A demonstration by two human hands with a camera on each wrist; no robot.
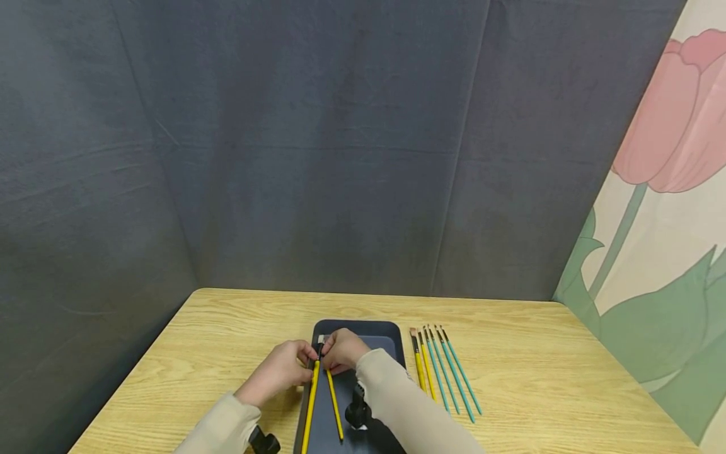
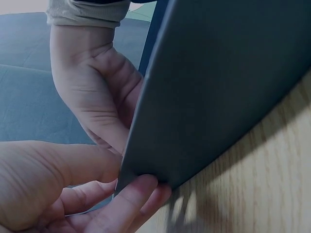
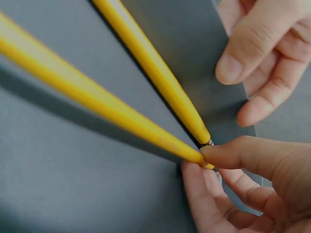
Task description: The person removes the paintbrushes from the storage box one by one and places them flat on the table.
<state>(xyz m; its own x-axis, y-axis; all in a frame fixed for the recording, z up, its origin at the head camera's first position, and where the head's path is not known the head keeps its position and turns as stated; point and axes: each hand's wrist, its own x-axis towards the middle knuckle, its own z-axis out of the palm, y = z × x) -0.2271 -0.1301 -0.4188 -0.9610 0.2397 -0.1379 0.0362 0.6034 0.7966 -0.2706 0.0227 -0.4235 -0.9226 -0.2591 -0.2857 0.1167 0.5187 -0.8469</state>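
My right hand (image 1: 345,350) pinches a yellow-handled paintbrush (image 1: 335,403) near its head end, over the dark tray (image 1: 360,323). In the right wrist view, thumb and fingers meet just where this brush's handle (image 3: 97,99) ends, hiding most of its head. A second yellow paintbrush (image 1: 310,403) lies along the tray's left side, its head close to the same fingers. At the left rim is my left hand (image 1: 286,366). The left wrist view has its thumb inside the rim and its fingertips on the tray's outer wall (image 2: 194,87).
Right of the tray, two yellow-handled paintbrushes (image 1: 418,366) and several teal-handled ones (image 1: 462,375) lie side by side on the wooden table (image 1: 544,378), heads pointing away. A dark curtain (image 1: 340,157) hangs behind the table, and a tulip-patterned cloth (image 1: 663,221) hangs at right.
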